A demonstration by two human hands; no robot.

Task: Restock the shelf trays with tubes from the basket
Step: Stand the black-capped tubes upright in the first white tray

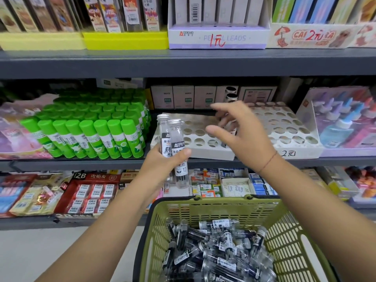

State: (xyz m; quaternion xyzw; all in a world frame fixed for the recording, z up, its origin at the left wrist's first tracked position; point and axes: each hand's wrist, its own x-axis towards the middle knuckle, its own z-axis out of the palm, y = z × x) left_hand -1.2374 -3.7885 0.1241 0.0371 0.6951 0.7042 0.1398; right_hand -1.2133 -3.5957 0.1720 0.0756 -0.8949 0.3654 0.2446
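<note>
The left hand [162,163] is gripping two tubes [177,144], the right hand [242,129] hovering open over the tray [205,154]; each tube needs an empty hole, upright

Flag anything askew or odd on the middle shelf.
Nothing spilled or damaged. The left tray seems turned slightly against the shelf edge; it and the right tray are mostly empty holes.
</note>
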